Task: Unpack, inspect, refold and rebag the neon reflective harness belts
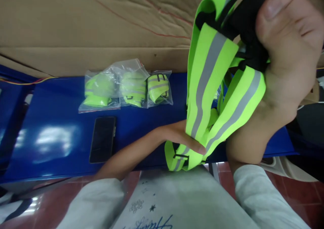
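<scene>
A neon-yellow reflective strap vest with grey stripes and black buckles hangs in front of me. My right hand is raised close to the camera, closed round the black buckle end at the top. My left hand pinches the lower folds of the straps just above the blue table's near edge. The strap's bottom loop with a black slider dangles below that hand.
Three clear plastic bags holding folded neon straps lie at the back of the blue table, against a brown cardboard sheet. A black phone lies face up in front of them. Red floor tiles show below.
</scene>
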`<move>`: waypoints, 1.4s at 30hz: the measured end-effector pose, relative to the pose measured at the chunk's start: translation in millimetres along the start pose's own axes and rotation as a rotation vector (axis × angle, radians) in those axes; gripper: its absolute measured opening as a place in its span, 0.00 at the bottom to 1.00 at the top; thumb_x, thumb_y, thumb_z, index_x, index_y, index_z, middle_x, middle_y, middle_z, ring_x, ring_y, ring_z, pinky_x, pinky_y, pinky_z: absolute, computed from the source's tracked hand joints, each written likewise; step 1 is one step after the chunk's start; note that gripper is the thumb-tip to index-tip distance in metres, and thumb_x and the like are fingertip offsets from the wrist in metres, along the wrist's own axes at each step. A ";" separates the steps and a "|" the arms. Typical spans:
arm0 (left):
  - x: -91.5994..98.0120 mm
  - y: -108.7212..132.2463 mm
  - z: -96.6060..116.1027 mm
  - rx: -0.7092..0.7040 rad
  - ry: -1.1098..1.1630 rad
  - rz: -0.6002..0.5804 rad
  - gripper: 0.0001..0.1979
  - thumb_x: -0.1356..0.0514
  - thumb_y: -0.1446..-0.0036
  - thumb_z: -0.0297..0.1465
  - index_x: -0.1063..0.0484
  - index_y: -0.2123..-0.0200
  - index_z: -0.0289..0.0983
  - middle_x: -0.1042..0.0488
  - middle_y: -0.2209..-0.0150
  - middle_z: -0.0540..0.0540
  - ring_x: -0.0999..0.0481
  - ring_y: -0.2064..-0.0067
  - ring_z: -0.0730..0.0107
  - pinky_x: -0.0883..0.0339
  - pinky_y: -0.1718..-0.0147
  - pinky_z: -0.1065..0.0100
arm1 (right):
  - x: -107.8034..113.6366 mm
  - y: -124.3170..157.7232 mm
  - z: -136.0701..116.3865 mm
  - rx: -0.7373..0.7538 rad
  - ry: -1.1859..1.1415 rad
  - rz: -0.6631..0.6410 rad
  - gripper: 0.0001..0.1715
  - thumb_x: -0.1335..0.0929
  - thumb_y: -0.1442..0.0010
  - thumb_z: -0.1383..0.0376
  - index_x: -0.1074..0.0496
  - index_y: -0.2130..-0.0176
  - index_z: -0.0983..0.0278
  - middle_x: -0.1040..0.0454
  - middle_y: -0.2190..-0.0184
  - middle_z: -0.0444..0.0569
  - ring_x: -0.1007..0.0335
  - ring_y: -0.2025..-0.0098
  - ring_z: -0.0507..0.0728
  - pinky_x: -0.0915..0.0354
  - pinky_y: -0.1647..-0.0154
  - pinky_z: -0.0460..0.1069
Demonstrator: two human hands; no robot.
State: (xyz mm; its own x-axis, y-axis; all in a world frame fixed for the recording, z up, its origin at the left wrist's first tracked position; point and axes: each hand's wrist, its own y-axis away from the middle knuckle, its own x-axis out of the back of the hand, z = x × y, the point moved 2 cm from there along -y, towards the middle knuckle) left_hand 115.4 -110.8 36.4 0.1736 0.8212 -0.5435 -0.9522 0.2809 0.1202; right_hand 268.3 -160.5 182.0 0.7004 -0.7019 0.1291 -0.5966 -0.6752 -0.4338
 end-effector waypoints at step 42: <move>-8.5 19.3 -35.2 0.769 -0.145 0.095 0.28 0.27 0.64 0.36 0.19 0.55 0.35 0.16 0.57 0.43 0.17 0.58 0.58 0.23 0.62 0.66 | 187.8 163.2 139.2 -0.495 0.190 0.757 0.16 0.20 0.55 0.58 0.20 0.68 0.65 0.22 0.70 0.44 0.29 0.68 0.50 0.33 0.62 0.47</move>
State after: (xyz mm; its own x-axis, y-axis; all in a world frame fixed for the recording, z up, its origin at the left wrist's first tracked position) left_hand 86.7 -129.9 14.1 0.1816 0.9009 -0.3943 -0.5323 0.4272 0.7309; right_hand 356.9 -370.9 11.3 0.0050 -0.9916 0.1295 -0.9993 -0.0098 -0.0368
